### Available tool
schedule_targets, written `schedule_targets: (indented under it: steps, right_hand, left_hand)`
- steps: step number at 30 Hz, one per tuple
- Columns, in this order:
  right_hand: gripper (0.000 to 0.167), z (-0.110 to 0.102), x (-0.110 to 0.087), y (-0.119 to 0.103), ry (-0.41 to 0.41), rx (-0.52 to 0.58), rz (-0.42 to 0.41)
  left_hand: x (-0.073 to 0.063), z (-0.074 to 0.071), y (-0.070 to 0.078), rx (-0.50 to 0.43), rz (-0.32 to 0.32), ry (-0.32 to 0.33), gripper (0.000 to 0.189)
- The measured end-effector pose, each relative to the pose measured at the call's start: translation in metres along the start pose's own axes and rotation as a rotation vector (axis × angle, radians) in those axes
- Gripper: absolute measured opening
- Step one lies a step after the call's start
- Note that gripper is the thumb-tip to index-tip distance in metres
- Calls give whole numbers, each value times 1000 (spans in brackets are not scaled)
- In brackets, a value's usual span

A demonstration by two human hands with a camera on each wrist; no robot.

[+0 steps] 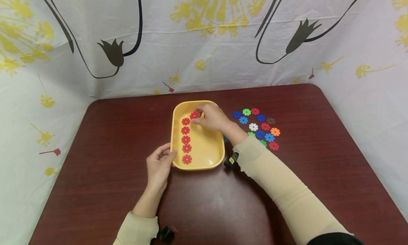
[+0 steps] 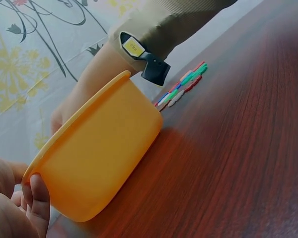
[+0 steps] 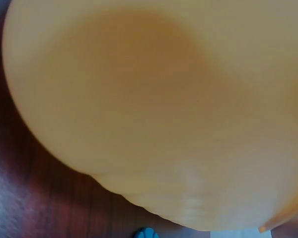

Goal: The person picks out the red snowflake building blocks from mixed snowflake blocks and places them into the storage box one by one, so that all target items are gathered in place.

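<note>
Left hand [image 1: 159, 165] grips 1 tray [image 1: 207, 146] holding 5 red discs [image 1: 186, 139]; right hand [image 1: 213, 117] pinches 1 more red disc [image 1: 194, 115]. A sleeve [image 1: 280, 181] partly hides green discs [image 1: 262, 142].

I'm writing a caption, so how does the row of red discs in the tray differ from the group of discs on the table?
The row is all red; the group mixes several colours. The row makes a rough line inside the yellow tray; the group lies scattered on the table. Both show round, notched shapes.

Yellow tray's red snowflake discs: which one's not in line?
The farthest red snowflake disc, pinched by the right hand; the other five lie in a column.
</note>
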State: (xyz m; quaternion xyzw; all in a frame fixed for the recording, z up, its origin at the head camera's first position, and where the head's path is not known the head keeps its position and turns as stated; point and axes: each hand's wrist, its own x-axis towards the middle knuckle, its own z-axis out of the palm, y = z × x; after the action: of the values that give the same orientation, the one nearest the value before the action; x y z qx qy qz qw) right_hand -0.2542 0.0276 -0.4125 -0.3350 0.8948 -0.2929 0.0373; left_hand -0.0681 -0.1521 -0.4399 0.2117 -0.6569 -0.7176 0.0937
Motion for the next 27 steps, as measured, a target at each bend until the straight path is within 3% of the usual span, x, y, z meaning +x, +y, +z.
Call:
schedule_targets:
  steps: [17, 22, 27]
  right_hand:
    - [24, 2, 8, -3, -170, -371, 63]
    - [31, 0, 6, -3, -138, -333, 51]
    - [39, -6, -2, 4, -23, -133, 4]
  left_hand:
    - [-1, 1, 1, 18, -14, -18, 32]
    - [-1, 1, 2, 18, -12, -18, 32]
    - [-1, 0, 2, 29, -12, -11, 32]
